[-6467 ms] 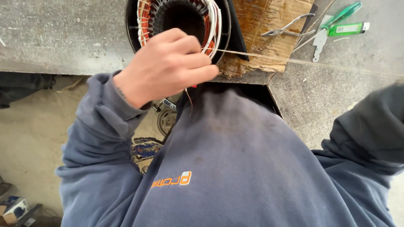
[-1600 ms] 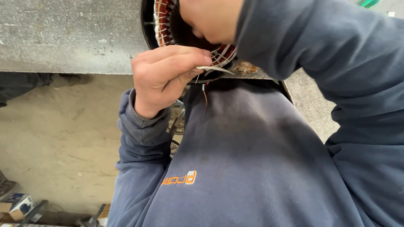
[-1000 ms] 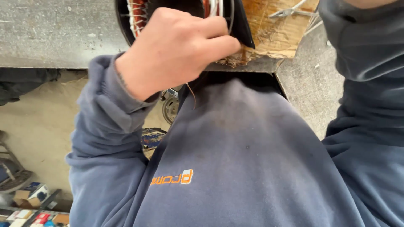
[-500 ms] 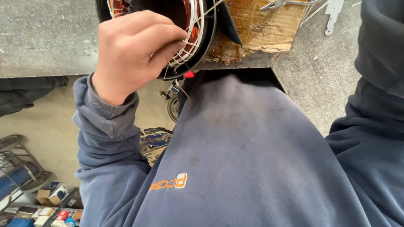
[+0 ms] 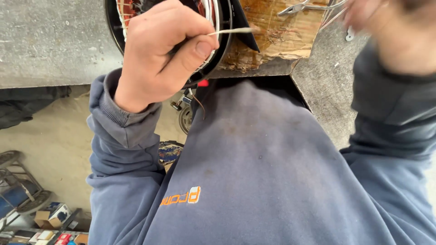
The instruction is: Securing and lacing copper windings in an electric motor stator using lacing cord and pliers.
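The left hand (image 5: pixel 159 54) is curled into a loose fist over the near rim of a round motor stator (image 5: pixel 218 41), which sits on the grey bench (image 5: pixel 50 41) at the far side of the view. Thumb and forefinger are pressed together on a thin pale strip (image 5: pixel 231 31) that pokes out to the right across the stator's black shell. Copper windings (image 5: pixel 200 7) and white lacing show inside the ring, just beyond the knuckles.

The right hand (image 5: pixel 386 27) is up at the far right, blurred; I cannot tell whether its fingers are apart or together, nor whether it has anything in them. Its sleeve (image 5: pixel 395 109) runs down the right edge.

Right of the stator lies a worn wooden block (image 5: pixel 277 31), touching the stator's shell. On its far end rest pliers (image 5: pixel 304 6), only partly in view. A small red bit (image 5: pixel 203 83) shows under the stator at the bench edge, with a thin dark wire (image 5: pixel 200 106) hanging down from there over the navy sweatshirt (image 5: pixel 263 172).

Down at the near left, on the floor (image 5: pixel 50 145), are a few small boxes (image 5: pixel 52 215) and a blue metal frame (image 5: pixel 18 190).
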